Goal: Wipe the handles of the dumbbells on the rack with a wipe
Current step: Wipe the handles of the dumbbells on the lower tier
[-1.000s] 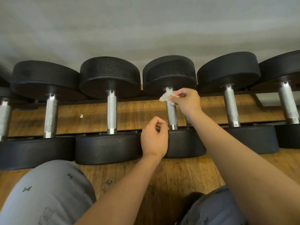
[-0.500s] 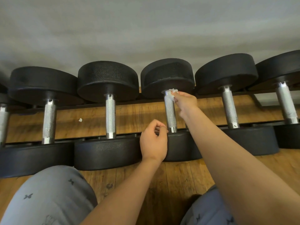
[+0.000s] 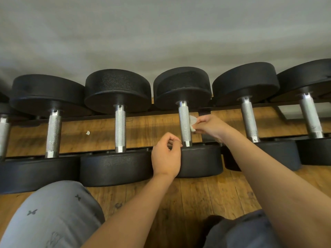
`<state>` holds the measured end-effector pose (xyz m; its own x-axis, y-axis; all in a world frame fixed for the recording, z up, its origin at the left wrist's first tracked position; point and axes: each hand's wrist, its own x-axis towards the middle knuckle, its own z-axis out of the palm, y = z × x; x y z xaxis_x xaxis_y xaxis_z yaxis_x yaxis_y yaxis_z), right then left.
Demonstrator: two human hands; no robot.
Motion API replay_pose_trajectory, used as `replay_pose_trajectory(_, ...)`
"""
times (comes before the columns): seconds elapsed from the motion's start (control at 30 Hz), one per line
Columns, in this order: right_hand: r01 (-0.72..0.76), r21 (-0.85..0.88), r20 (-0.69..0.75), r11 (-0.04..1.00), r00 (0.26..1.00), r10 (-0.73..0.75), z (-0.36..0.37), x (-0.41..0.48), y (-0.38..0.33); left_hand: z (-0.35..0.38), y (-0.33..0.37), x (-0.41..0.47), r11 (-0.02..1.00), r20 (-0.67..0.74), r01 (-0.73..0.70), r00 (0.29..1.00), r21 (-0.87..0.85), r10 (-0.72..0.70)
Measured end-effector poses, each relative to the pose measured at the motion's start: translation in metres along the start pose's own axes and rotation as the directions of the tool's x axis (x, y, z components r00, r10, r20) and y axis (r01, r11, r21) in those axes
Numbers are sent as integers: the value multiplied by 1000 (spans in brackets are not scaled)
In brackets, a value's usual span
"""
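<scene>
Wipe (image 3: 192,123) held against a dumbbell handle (image 3: 184,126) on the rack (image 3: 86,154).
The right hand (image 3: 210,127) pinches the small crumpled wipe between thumb and fingers, pressing it to the right side of the knurled handle about midway along. The left hand (image 3: 166,158), fingers curled inward on nothing, sits at the near end of the same handle, in front of the black weight head (image 3: 200,161). Neighbouring dumbbells lie side by side above a wooden floor (image 3: 197,194).
</scene>
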<state>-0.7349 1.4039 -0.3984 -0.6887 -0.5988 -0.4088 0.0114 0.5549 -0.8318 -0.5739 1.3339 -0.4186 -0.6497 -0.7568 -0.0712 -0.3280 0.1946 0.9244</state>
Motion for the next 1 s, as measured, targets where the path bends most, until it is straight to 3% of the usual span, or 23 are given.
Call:
replay_pose_trajectory(0.13,-26,-168,138,985,989,50,-4,-13,11,0,0,-1,1000,-9,-20,1000,10,20)
replay_pose_trajectory(0.23,1,-296,116,955,993,35,-3,-20,10,0,0,-1,999,-5,-29,1000,20,29)
replay_pose_trajectory(0.43,137,-265,83,954,989,-119,14,-35,-6,-6,1,2,999,77,-9,997,32,6)
replay_pose_trajectory(0.57,144,-326,-65,934,983,-174,16,-35,-2,-22,14,18,988,257,135,960,-74,-112)
replay_pose_trajectory(0.67,162,-311,-88,936,976,-199,15,-34,0,-34,31,42,994,354,86,933,-61,-59)
replay_pose_trajectory(0.8,198,-191,-123,961,967,-224,21,-42,4,-32,34,63,984,576,175,802,26,-157)
replay_pose_trajectory(0.9,230,-165,-104,959,963,-249,27,-55,10,-23,28,62,967,598,252,770,36,-223)
replay_pose_trajectory(1.0,249,-165,-265,954,921,-286,37,-62,17,-16,27,67,975,588,220,784,34,-198)
